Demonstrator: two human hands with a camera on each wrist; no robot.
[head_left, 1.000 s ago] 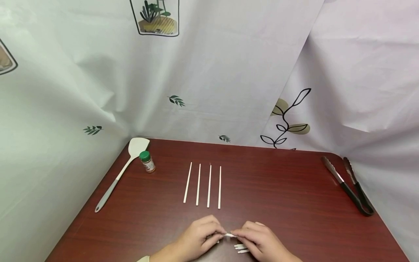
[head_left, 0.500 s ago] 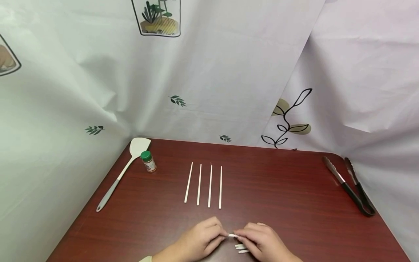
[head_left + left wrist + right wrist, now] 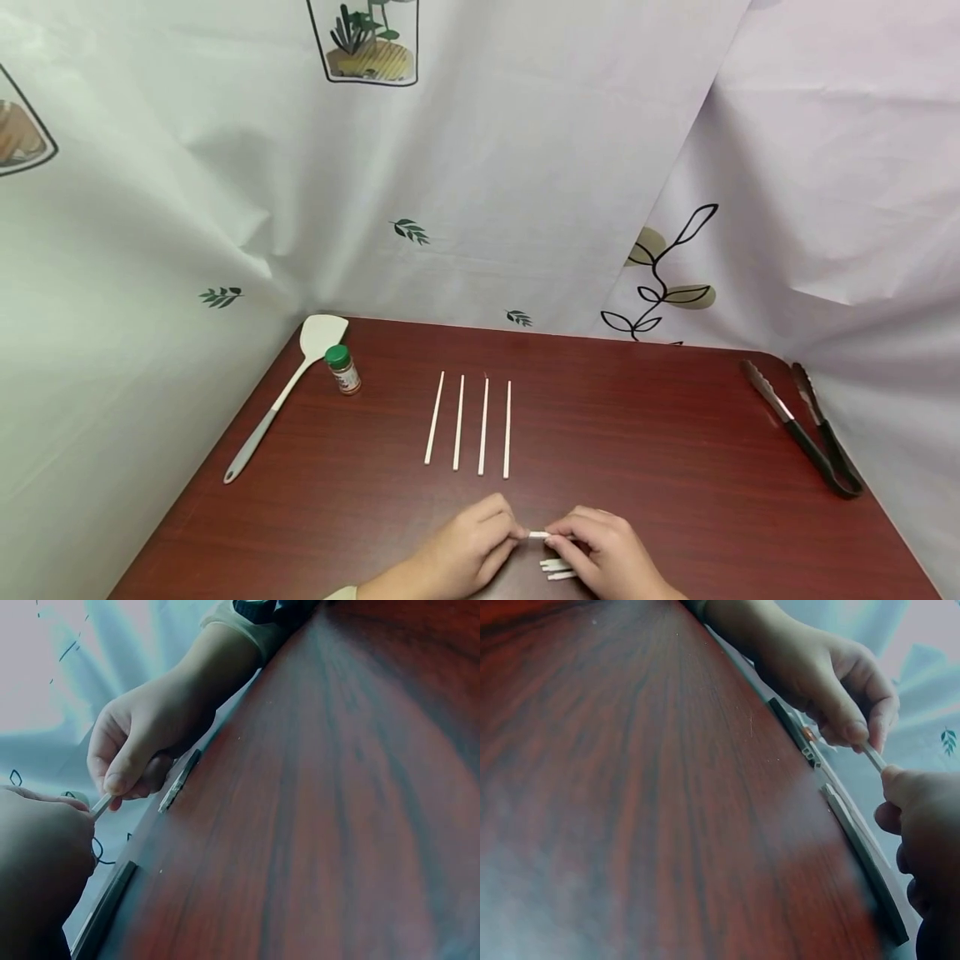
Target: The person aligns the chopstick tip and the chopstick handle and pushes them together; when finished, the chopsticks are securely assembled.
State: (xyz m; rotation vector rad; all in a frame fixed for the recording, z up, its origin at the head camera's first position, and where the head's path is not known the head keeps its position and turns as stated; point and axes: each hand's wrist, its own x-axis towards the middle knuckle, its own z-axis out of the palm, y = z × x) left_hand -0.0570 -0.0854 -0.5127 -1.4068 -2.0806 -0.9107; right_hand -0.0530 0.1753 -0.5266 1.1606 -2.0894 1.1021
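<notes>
A thin white stick [image 3: 538, 535] is held level between both hands. My left hand [image 3: 480, 546] pinches its left end between thumb and fingers. The right hand [image 3: 603, 550] pinches the right end in the same way; only a short middle length shows. Under the right hand, the ends of several more white sticks [image 3: 555, 567] poke out on the table. In the right wrist view, another bundle of sticks [image 3: 789, 727] lies below the left hand [image 3: 832, 682]; that bundle is hidden in the head view. Several white sticks [image 3: 459, 423] stand apart in a row farther up the table.
A white spatula with a grey handle [image 3: 288, 387] lies along the left edge of the dark red table [image 3: 622, 417]. Beside it stands a green-capped spice jar [image 3: 343, 371]. Black-handled metal tongs [image 3: 810, 433] lie at the right edge. A patterned white curtain [image 3: 487, 150] hangs behind.
Both hands have shifted slightly right, the right one a little more, so more of the stick shows between them. The stick has turned from slightly tilted to level.
</notes>
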